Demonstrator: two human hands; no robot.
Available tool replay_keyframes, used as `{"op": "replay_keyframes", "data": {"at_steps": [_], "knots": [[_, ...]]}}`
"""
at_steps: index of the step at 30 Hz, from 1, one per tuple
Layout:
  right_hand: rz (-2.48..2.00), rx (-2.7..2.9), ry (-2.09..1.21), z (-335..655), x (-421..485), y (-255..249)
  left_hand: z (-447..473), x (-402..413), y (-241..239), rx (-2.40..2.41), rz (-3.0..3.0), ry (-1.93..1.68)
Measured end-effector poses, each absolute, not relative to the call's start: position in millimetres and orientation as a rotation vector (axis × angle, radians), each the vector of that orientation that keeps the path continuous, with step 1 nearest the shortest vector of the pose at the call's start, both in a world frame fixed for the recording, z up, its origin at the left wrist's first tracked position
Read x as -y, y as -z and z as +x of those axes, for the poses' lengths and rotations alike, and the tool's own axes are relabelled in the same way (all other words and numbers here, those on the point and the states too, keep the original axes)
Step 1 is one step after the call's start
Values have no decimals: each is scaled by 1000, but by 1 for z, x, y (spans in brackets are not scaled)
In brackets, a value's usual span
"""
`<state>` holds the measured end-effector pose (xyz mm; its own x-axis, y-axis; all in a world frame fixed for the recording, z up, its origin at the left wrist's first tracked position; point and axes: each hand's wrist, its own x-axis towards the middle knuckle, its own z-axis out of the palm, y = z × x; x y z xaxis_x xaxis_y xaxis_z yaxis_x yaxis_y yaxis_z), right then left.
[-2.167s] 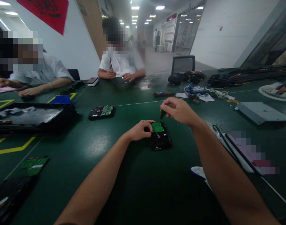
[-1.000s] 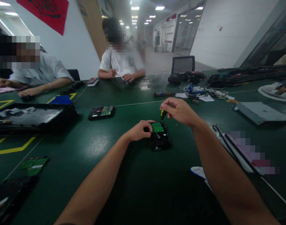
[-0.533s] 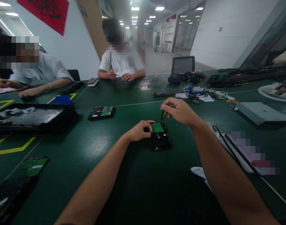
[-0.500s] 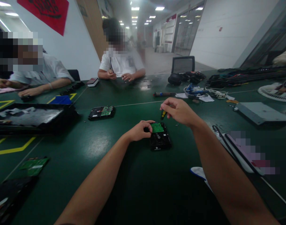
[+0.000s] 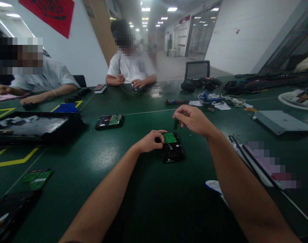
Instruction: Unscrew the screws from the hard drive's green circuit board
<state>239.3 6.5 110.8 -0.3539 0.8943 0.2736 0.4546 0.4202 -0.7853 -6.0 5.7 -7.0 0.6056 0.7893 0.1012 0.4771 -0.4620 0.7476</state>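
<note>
Well, from where I stand, the black hard drive (image 5: pixel 173 154) lies flat on the dark green tabletop (image 5: pixel 149 202) between the person's two hands, straight ahead of them, with its green circuit board (image 5: pixel 170 137) facing up at the far end. The left hand (image 5: pixel 153 141) is at the drive's left side, thumb and curled fingers grasping its edge beside the board. The right hand (image 5: pixel 191 118) is up above the far right corner, its fingertips pinched around a small screwdriver (image 5: pixel 176 125). That tool points down, leaning a little, with its tip close to the board's far edge; I can't tell whether it sits in a screw.

A few tiny screws (image 5: pixel 190 135) lie just to the right of the drive, below the right hand. Well off to the left, beyond the left hand, lies a second drive (image 5: pixel 109 121), also board side up. Near the right forearm, and partly hidden by it, is a white item with blue trim (image 5: pixel 213 186). Farther right rests a flat grey metal box (image 5: pixel 284 121). Across the tabletop a co-worker in a white shirt (image 5: pixel 132 69) bends over some small work.
</note>
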Motion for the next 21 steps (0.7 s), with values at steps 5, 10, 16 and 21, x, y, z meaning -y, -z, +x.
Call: {"op": "replay_keyframes", "data": {"at_steps": [5,10,16,21], "knots": [[-1109,2032,-806,239,-8,-110,-5,-5,5,-985,2143,-579],[-1159,1999,-712,243,-12,-107,-5,-4,4,-1003,2126,-566],[-1132,1974,-801,240,-8,-110,-5,-4,4,-1005,2128,-575],[-1109,2018,-798,239,-8,-110,-5,-4,3,-1000,2130,-570]]}}
